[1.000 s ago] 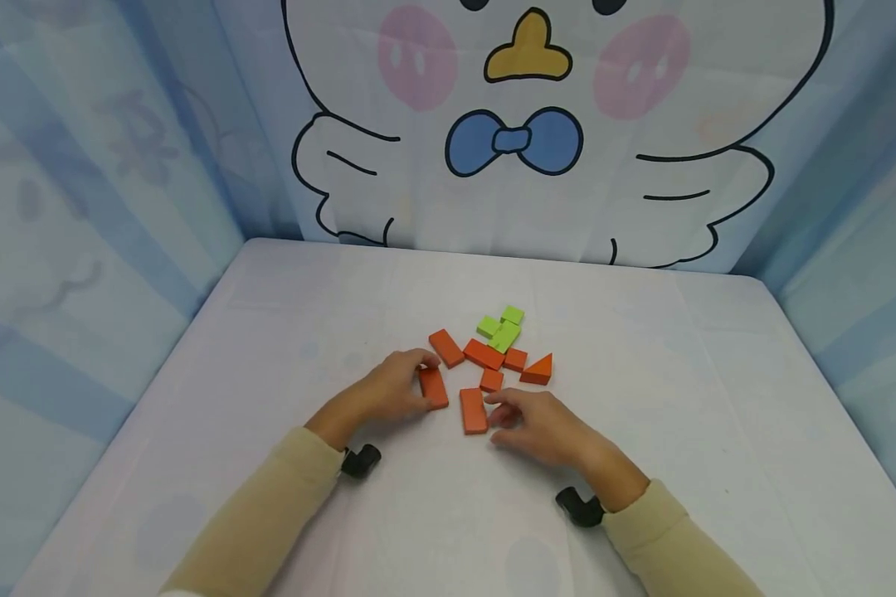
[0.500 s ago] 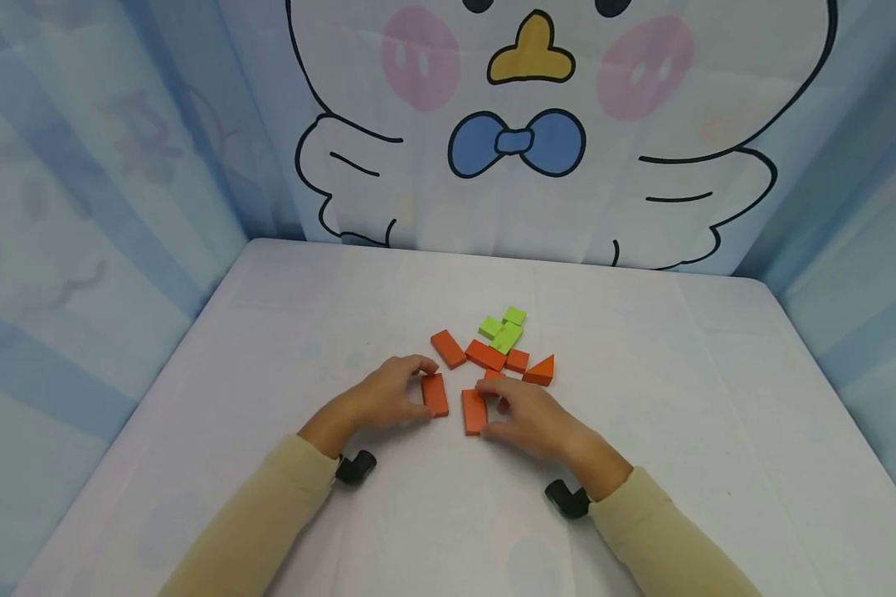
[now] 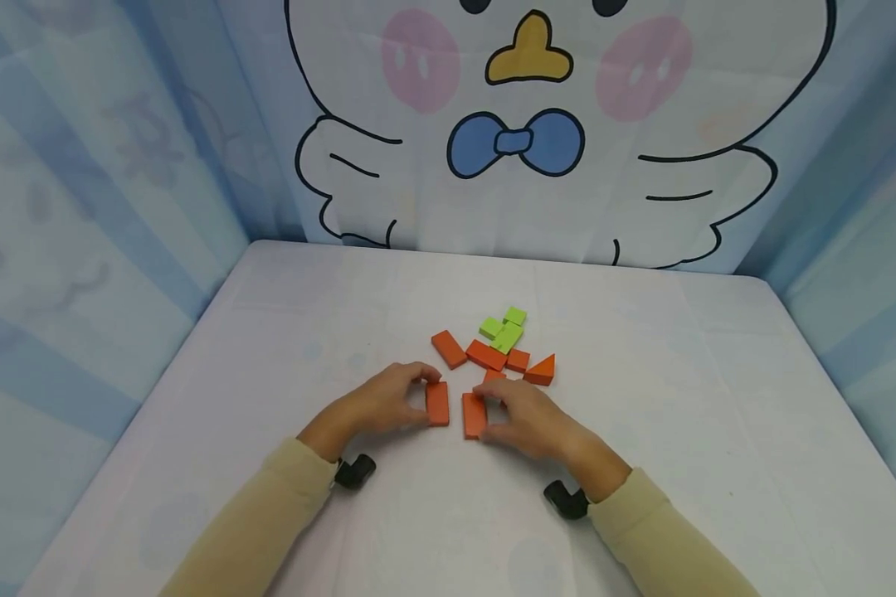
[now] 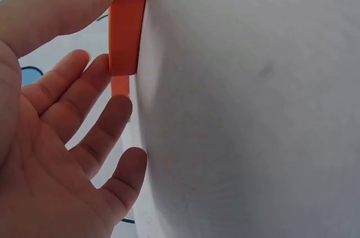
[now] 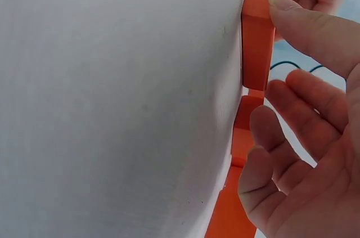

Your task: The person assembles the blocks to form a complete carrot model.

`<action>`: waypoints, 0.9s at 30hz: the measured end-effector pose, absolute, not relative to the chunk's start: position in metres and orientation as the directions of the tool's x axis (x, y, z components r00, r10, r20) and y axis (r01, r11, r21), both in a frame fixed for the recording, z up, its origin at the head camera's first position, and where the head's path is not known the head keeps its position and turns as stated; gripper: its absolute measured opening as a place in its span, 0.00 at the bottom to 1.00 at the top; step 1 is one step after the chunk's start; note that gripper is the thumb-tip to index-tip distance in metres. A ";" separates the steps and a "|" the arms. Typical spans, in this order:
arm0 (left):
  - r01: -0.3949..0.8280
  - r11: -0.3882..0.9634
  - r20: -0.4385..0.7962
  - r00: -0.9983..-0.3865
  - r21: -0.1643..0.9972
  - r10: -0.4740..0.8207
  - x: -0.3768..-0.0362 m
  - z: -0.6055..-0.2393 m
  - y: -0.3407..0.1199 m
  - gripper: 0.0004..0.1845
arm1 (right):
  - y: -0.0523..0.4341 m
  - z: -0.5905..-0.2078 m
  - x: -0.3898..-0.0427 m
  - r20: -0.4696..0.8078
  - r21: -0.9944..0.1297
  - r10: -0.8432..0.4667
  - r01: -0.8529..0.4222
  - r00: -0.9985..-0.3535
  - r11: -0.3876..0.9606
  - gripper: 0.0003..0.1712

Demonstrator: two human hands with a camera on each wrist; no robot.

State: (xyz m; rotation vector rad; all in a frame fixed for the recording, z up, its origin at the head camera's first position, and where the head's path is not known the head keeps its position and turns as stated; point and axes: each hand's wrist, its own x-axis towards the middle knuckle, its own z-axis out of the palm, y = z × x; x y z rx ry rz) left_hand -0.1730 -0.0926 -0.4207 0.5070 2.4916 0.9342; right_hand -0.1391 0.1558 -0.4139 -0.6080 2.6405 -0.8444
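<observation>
Two flat rectangular orange toy blocks lie side by side on the white table, a small gap between them. My left hand (image 3: 377, 409) pinches the left block (image 3: 437, 405) between thumb and fingers at its near and far ends. On the other side, my right hand (image 3: 533, 419) holds the right block (image 3: 472, 416) the same way. In the left wrist view, the thumb (image 4: 62, 16) presses the block's near end, and the other fingers are spread loosely. The right wrist view has the thumb (image 5: 315, 32) against its block (image 5: 257, 38). A small orange block (image 3: 495, 375) is partly hidden behind my right fingers.
Just beyond my hands lie more orange blocks: a rectangular one (image 3: 449, 349), another (image 3: 485, 355), a small square one (image 3: 518, 360) and a triangular one (image 3: 541, 371). Several light green blocks (image 3: 506, 337) sit behind them. A printed curtain (image 3: 515, 207) borders the table's far edge.
My left hand has drawn its block nearer to me and turned it straighter. The right hand has moved left and taken hold of the right block, now covering part of the small orange block.
</observation>
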 end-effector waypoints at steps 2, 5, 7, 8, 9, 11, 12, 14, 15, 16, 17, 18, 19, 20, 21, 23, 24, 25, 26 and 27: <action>0.194 0.709 -0.259 -0.839 0.678 0.478 -0.172 -0.420 -0.093 0.32 | 0.156 -0.414 -0.139 -0.148 -0.600 -0.472 -0.301 -0.869 0.742 0.35; 0.204 0.712 -0.249 -0.843 0.672 0.477 -0.171 -0.419 -0.094 0.35 | 0.155 -0.414 -0.138 -0.145 -0.587 -0.466 -0.303 -0.873 0.751 0.35; 0.211 0.715 -0.242 -0.846 0.667 0.475 -0.170 -0.419 -0.095 0.35 | 0.154 -0.414 -0.138 -0.148 -0.584 -0.467 -0.304 -0.872 0.753 0.33; 0.211 0.717 -0.243 -0.846 0.665 0.475 -0.171 -0.419 -0.094 0.34 | 0.154 -0.414 -0.138 -0.149 -0.583 -0.467 -0.304 -0.871 0.753 0.33; 0.213 0.717 -0.243 -0.845 0.664 0.476 -0.171 -0.419 -0.094 0.34 | 0.154 -0.414 -0.138 -0.151 -0.583 -0.468 -0.304 -0.871 0.754 0.32; 0.218 0.719 -0.247 -0.841 0.660 0.482 -0.171 -0.419 -0.093 0.33 | 0.153 -0.413 -0.137 -0.154 -0.582 -0.467 -0.301 -0.871 0.755 0.32; 0.221 0.719 -0.249 -0.838 0.659 0.485 -0.171 -0.420 -0.093 0.32 | 0.153 -0.413 -0.137 -0.154 -0.582 -0.466 -0.301 -0.871 0.755 0.32; 0.225 0.719 -0.252 -0.834 0.657 0.490 -0.170 -0.420 -0.093 0.32 | 0.153 -0.413 -0.137 -0.152 -0.580 -0.464 -0.301 -0.873 0.757 0.32; 0.228 0.719 -0.252 -0.832 0.656 0.494 -0.170 -0.420 -0.092 0.32 | 0.153 -0.413 -0.136 -0.151 -0.580 -0.464 -0.302 -0.873 0.757 0.32; 0.230 0.719 -0.253 -0.831 0.656 0.496 -0.169 -0.420 -0.092 0.32 | 0.153 -0.413 -0.136 -0.150 -0.580 -0.463 -0.302 -0.873 0.756 0.32; 0.232 0.719 -0.252 -0.830 0.655 0.497 -0.169 -0.420 -0.092 0.31 | 0.152 -0.413 -0.136 -0.149 -0.581 -0.464 -0.302 -0.873 0.756 0.32; 0.233 0.719 -0.252 -0.830 0.655 0.498 -0.169 -0.420 -0.092 0.31 | 0.152 -0.413 -0.136 -0.147 -0.582 -0.465 -0.304 -0.873 0.755 0.32; 0.233 0.719 -0.253 -0.829 0.655 0.499 -0.168 -0.420 -0.092 0.31 | 0.152 -0.413 -0.136 -0.146 -0.582 -0.465 -0.305 -0.873 0.754 0.32; 0.232 0.720 -0.254 -0.829 0.654 0.499 -0.168 -0.420 -0.092 0.31 | 0.151 -0.413 -0.136 -0.144 -0.583 -0.467 -0.307 -0.872 0.753 0.32; 0.233 0.720 -0.255 -0.828 0.654 0.500 -0.168 -0.419 -0.092 0.31 | 0.151 -0.413 -0.136 -0.142 -0.581 -0.468 -0.310 -0.872 0.753 0.32; 0.234 0.721 -0.256 -0.827 0.653 0.500 -0.167 -0.419 -0.092 0.31 | 0.149 -0.412 -0.136 -0.139 -0.579 -0.471 -0.315 -0.871 0.753 0.32; 0.235 0.720 -0.256 -0.827 0.653 0.501 -0.167 -0.418 -0.092 0.31 | 0.149 -0.412 -0.136 -0.137 -0.577 -0.472 -0.318 -0.871 0.752 0.32; 0.236 0.719 -0.256 -0.825 0.653 0.503 -0.166 -0.418 -0.092 0.31 | 0.148 -0.412 -0.136 -0.135 -0.575 -0.473 -0.320 -0.870 0.753 0.32; 0.237 0.719 -0.255 -0.825 0.653 0.504 -0.166 -0.418 -0.092 0.31 | 0.147 -0.412 -0.136 -0.134 -0.573 -0.474 -0.322 -0.870 0.753 0.32; 0.240 0.718 -0.255 -0.823 0.654 0.507 -0.166 -0.418 -0.092 0.31 | 0.146 -0.412 -0.137 -0.133 -0.573 -0.475 -0.324 -0.870 0.753 0.32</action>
